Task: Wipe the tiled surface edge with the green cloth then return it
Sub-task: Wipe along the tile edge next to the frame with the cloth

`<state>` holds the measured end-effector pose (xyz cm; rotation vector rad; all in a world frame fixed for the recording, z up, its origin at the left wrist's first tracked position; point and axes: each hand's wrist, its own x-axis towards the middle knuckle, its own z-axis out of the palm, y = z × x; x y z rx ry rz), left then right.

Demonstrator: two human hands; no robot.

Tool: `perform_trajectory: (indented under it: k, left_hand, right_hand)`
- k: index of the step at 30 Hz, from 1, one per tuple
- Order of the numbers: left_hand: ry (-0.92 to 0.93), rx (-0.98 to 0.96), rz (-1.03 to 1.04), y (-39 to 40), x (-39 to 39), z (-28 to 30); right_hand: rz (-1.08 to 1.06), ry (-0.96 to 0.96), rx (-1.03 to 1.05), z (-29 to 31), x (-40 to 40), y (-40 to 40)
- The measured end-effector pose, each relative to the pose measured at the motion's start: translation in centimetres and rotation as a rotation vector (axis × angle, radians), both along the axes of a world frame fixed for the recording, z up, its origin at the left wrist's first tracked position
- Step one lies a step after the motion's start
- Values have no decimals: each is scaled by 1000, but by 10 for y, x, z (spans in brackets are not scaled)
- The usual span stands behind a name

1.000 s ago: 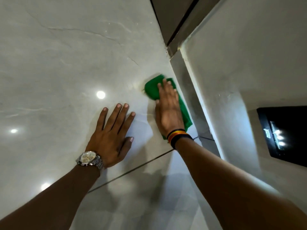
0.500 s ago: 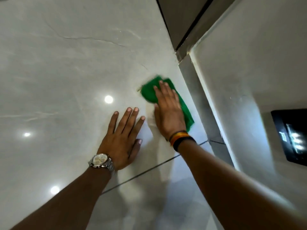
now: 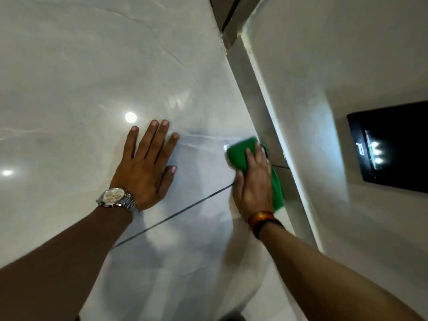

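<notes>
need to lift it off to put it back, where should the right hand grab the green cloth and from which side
Probably the far end of the green cloth, which sticks out past the fingers of the right hand. That hand lies flat on the cloth, next to the grey trim. Curl the fingers down and pinch from above on the open tile side, since the wall blocks the other.

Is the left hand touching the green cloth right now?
No, the left hand lies flat on bare tile, apart from the green cloth under the right hand.

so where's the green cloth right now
In the head view the green cloth is right of centre, pressed flat under the right hand against the grey strip at the tile's edge, where the grout line ends.
</notes>
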<state>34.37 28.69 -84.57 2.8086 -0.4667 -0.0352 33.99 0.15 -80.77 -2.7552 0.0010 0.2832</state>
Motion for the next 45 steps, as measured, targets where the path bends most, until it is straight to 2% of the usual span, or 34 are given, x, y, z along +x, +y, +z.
perform_trajectory:
  k: [4, 7, 11, 13, 15, 17, 20, 23, 28, 31, 33, 36, 38, 41, 45]
  left_hand:
    - [6, 4, 0, 0, 0, 0]
    - [1, 5, -2, -1, 0, -2]
    - [-14, -1, -1, 0, 1, -2]
    - [-9, -2, -1, -1, 0, -1]
    - [2, -1, 1, -1, -1, -2]
    - [7, 5, 0, 0, 0, -2]
    - [10, 8, -4, 0, 1, -1]
    - [13, 18, -2, -1, 1, 0]
    - [22, 35, -8, 0, 2, 4]
    - [35, 41, -18, -2, 1, 5]
    - [39, 57, -14, -1, 1, 7]
    - [28, 40, -16, -2, -1, 11]
    - [40, 28, -13, -3, -2, 12]
    - [73, 19, -31, -2, -4, 12]
    - [218, -10, 20, -4, -15, 28]
  right_hand:
    - [4, -58, 20, -5, 99, 61]
    - [-2, -52, 8, -3, 119, 83]
    - [208, -3, 32, 0, 34, 43]
    - [159, 45, 3, 3, -36, 4]
    - [10, 123, -55, 10, -92, -38]
    - [-33, 190, -101, 17, -112, -68]
    - [162, 166, -100, 13, -71, -69]
    - [269, 73, -42, 3, 13, -28]
    - [203, -25, -49, -7, 137, 66]
    - [132, -36, -91, -7, 154, 98]
    - [218, -32, -60, -7, 133, 92]
    - [338, -38, 1, -7, 58, 50]
    - [204, -16, 1, -8, -8, 13]
    - [-148, 50, -29, 1, -104, -39]
    - [-302, 170, -82, 18, -173, -74]
